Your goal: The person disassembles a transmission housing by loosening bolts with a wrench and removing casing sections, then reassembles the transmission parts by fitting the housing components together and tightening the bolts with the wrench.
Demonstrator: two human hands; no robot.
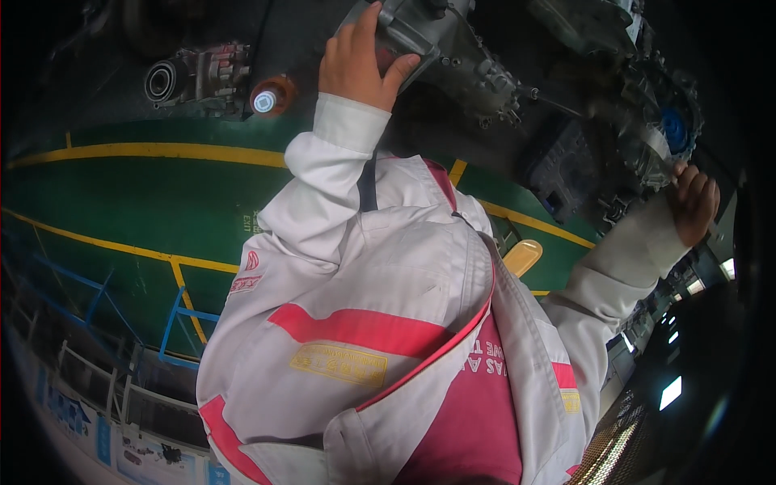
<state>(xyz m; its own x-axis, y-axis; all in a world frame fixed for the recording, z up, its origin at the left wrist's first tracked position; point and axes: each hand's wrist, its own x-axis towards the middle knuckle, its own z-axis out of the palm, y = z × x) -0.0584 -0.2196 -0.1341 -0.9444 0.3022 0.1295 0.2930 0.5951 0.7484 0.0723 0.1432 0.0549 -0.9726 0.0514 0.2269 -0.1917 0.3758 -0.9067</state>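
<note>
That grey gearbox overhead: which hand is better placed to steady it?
Probably the left hand: it already grips the gearbox housing. The right hand sits at its far edge, near the blue cap.

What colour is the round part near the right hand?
Blue; the round part shows in the head view, just above the right hand.

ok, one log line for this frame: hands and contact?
left hand: grips grey metal housing | right hand: on engine assembly near blue part | green floor beyond
</note>
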